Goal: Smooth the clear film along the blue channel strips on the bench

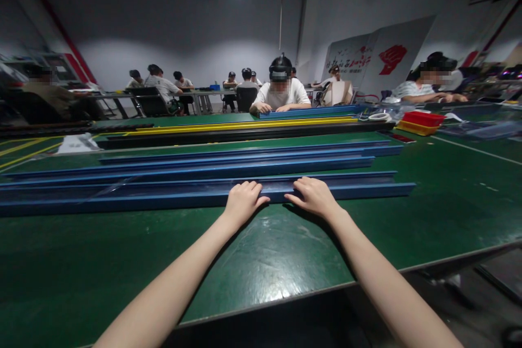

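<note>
Both my arms reach forward across a green table (261, 261). My left hand (243, 200) and my right hand (312, 196) rest side by side on the nearest long blue channel (122, 201), fingers curled over its near edge, thumbs pointing toward each other. The channel lies across the table from left to right. More blue channels (228, 166) of the same kind lie parallel just behind it.
Yellow and black strips (244, 128) lie farther back. A red tray on a yellow tray (422, 121) stands at the back right, with a tape roll (379, 117) beside it. A person (281, 92) sits opposite, others at tables behind. The table's near edge (310, 293) runs below my arms.
</note>
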